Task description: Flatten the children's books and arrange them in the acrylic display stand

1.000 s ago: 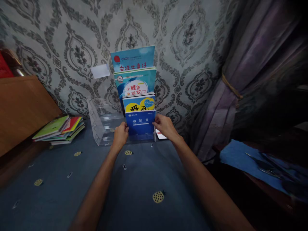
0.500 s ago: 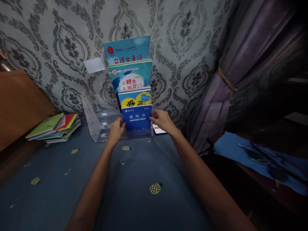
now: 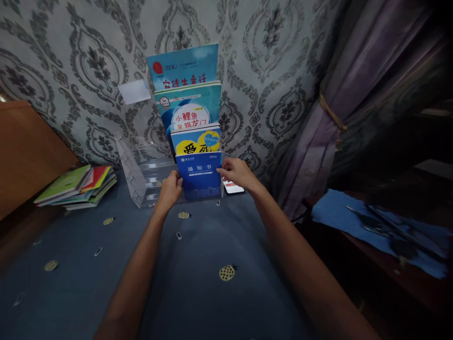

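Observation:
A blue booklet (image 3: 198,183) with white lettering stands upright in the front tier of a clear plastic book rack (image 3: 132,177). My left hand (image 3: 171,188) is closed with its fingertips at the booklet's left edge. At the right edge, my right hand (image 3: 239,173) pinches it between thumb and fingers. Rising in steps behind it are a yellow and blue book (image 3: 182,142), a teal book (image 3: 213,101) and a taller light-blue book (image 3: 200,59). The books' lower parts are hidden.
Left of the rack lies a stack of thin books (image 3: 76,186) beside a brown wooden panel (image 3: 31,151). A phone (image 3: 233,187) with a lit screen sits behind my right hand. Farther right are a purple curtain (image 3: 304,156) and a blue cloth (image 3: 332,212) with tools on it.
The view has shifted slightly, so the rack and books appear a little farther left and higher. Both hands stay at the blue booklet's edges, and more of the phone shows.

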Demonstrator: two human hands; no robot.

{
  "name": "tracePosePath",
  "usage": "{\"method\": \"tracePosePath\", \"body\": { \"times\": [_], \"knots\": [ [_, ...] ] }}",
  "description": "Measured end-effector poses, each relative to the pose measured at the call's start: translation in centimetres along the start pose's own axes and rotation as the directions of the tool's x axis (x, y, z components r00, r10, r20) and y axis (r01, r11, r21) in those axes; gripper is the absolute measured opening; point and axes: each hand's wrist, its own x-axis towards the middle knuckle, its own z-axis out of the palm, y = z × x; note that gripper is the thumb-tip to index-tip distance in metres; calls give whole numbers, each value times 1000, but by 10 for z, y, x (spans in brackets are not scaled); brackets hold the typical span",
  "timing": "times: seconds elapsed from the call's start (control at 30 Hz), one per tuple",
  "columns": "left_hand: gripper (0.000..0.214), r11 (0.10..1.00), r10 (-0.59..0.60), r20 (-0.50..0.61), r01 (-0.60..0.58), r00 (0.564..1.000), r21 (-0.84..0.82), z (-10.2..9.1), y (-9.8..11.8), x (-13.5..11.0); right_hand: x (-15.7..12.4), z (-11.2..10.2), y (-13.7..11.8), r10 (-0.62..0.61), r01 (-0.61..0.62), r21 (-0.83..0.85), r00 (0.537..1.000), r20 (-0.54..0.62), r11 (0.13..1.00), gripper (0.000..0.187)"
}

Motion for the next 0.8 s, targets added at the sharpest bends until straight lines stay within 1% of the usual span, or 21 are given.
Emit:
{"method": "tracePosePath", "body": {
  "times": [0.17,0.3,0.43,0.57,0.8],
  "knots": [
    [5,1000,-1,9,0,1000,19,-2,2,0,0,-1,0,-13,12,8,1000,14,1000,15],
    [5,1000,-4,38,4,999,-13,-3,1,1,0,-2,2,-23,23,9,1000,7,1000,11],
    [4,998,11,63,-7,998,-56,-5,-2,3,1,-4,3,-25,25,-12,1000,12,1000,10],
    [4,998,4,82,1,997,-64,-7,-4,3,0,-6,2,-11,11,-26,1000,21,1000,10],
    [4,999,22,87,-17,996,-49,-10,-4,4,-1,-7,-1,10,-11,8,999,33,1000,10]
  ]
}}
